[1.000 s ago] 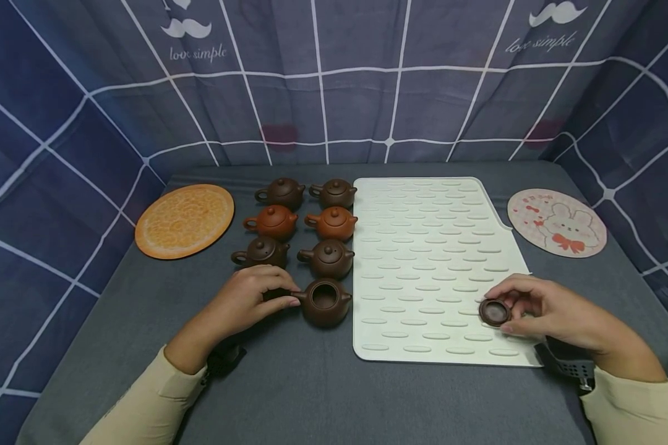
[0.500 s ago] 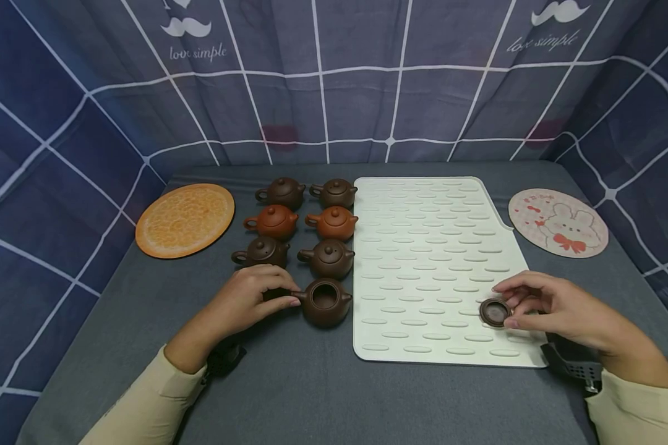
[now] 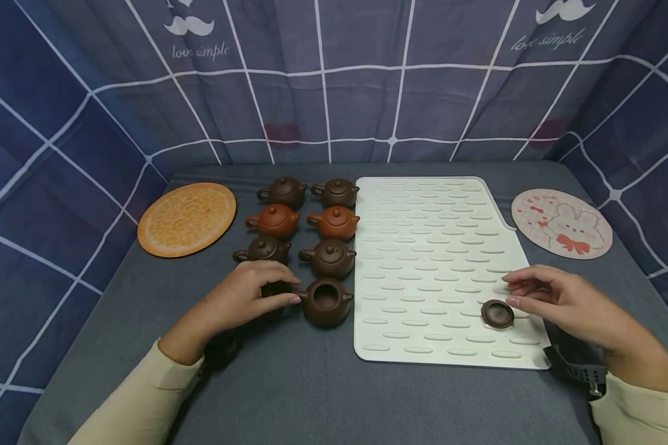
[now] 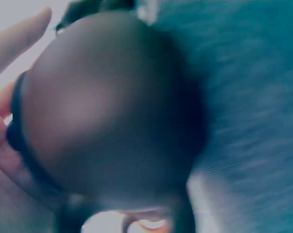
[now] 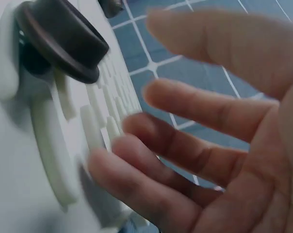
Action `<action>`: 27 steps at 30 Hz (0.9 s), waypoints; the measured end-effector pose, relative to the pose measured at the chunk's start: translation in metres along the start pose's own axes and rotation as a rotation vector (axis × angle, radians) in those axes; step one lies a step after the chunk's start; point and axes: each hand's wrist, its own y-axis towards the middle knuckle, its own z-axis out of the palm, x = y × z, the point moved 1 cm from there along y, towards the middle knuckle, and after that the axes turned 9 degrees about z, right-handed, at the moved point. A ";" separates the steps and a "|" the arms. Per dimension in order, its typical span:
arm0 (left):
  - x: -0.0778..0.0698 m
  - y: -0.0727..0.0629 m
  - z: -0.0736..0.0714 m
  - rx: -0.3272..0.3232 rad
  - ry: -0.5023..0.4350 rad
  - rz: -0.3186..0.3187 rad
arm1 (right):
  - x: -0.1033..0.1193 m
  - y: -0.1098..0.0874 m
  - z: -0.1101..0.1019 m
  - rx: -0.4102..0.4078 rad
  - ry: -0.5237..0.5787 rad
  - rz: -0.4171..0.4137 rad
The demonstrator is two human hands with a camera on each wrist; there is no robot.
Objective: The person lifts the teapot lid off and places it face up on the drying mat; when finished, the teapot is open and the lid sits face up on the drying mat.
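In the head view, a brown teapot (image 3: 326, 301) stands with its round mouth uncovered and its handle towards my left hand (image 3: 245, 295). My thumb and index finger close round that handle. Beneath the same hand is another dark teapot, mostly hidden; its blurred round body (image 4: 107, 111) fills much of the left wrist view, its rimmed lid side near my palm. A dark lid (image 3: 498, 314) lies hollow side up on the white ridged mat (image 3: 417, 272). My right hand (image 3: 570, 303) hovers just right of it, fingers loose and apart from the lid (image 5: 61, 39).
Several lidded teapots form two columns behind the uncovered one, including orange ones (image 3: 337, 222) and dark ones (image 3: 327, 258). A round orange mat (image 3: 187, 219) lies at left, a pink rabbit mat (image 3: 562, 224) at right. A checked curtain (image 3: 356, 105) encloses the grey table.
My right hand has let go of the lid, leaving it on the white mat, and has drawn back slightly right and away. The left hand stays almost in place.
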 end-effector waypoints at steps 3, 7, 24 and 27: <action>-0.005 0.008 -0.010 -0.003 0.025 -0.011 | 0.007 0.004 -0.001 -0.060 -0.102 -0.008; -0.009 0.023 -0.022 -0.021 0.062 -0.038 | 0.024 0.016 0.002 -0.091 -0.224 -0.068; 0.000 0.056 0.000 -0.006 0.095 -0.381 | 0.142 0.102 0.065 0.103 -0.260 -0.430; 0.001 0.058 0.005 -0.037 0.130 -0.370 | 0.159 0.115 0.088 0.127 -0.226 -0.462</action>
